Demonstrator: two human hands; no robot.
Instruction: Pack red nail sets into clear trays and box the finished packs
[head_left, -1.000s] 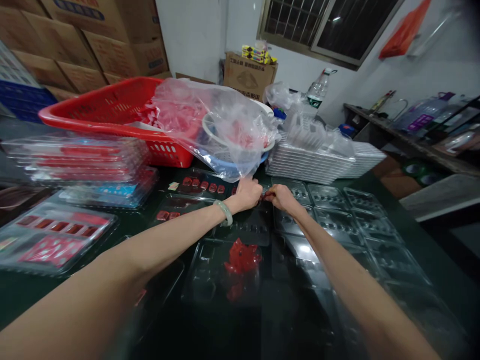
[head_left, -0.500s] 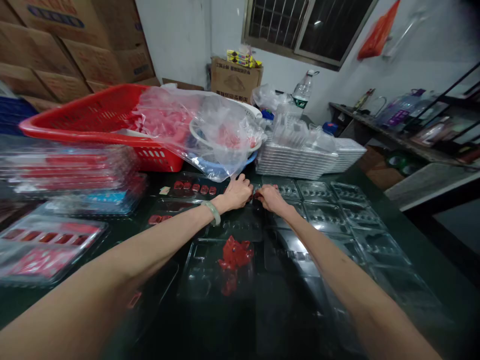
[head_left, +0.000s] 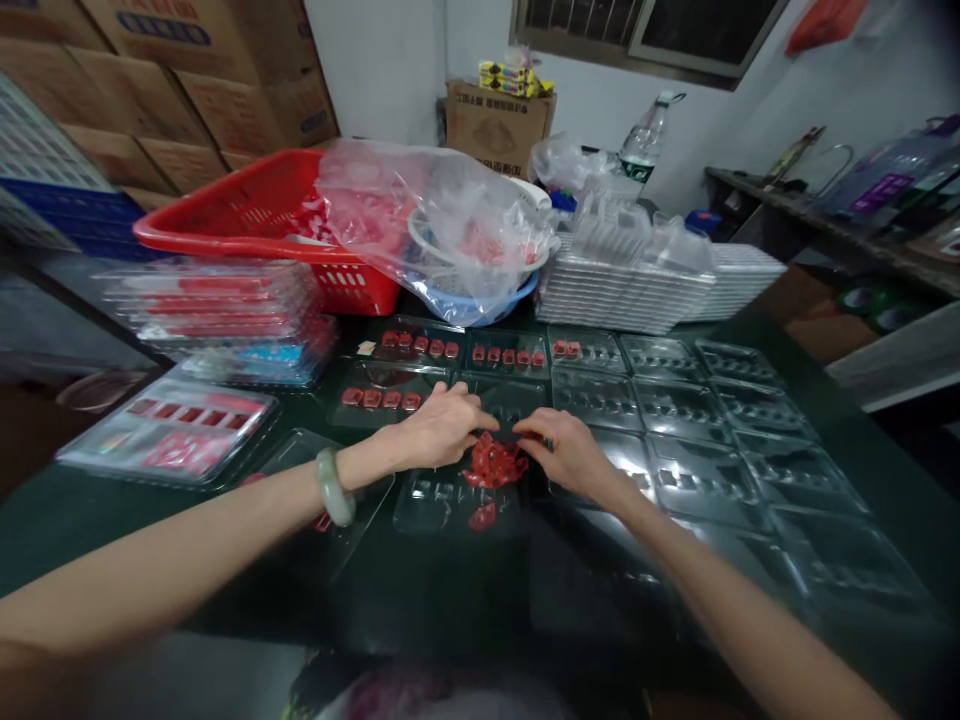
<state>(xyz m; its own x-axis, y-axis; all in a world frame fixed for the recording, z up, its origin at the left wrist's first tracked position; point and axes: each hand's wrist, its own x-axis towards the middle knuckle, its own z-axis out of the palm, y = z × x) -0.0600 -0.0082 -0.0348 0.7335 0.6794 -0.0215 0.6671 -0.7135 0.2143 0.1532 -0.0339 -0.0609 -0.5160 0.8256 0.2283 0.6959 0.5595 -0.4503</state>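
Note:
A small heap of red pieces point(head_left: 493, 464) lies on a clear plastic tray point(head_left: 442, 492) on the dark table. My left hand point(head_left: 439, 428), with a pale green bangle on the wrist, rests at the heap's left side, fingers bent onto the pieces. My right hand point(head_left: 566, 452) sits at the heap's right side, fingertips pinched at the pieces. What either hand holds is too small to make out. Behind them lie clear trays with red pieces set in slots point(head_left: 506, 355), and several empty clear trays point(head_left: 679, 405) spread to the right.
A red basket point(head_left: 247, 225) and a clear bag of red pieces point(head_left: 442, 225) over a bowl stand at the back. Filled trays are stacked at left point(head_left: 217, 310), a stack of empty trays point(head_left: 622, 295) at back right. Cardboard boxes, a water bottle point(head_left: 646, 140) and a side bench stand beyond.
Both hands have pulled back from the far row of trays to the heap of red pieces nearer me. The far tray now shows red pieces in its slots.

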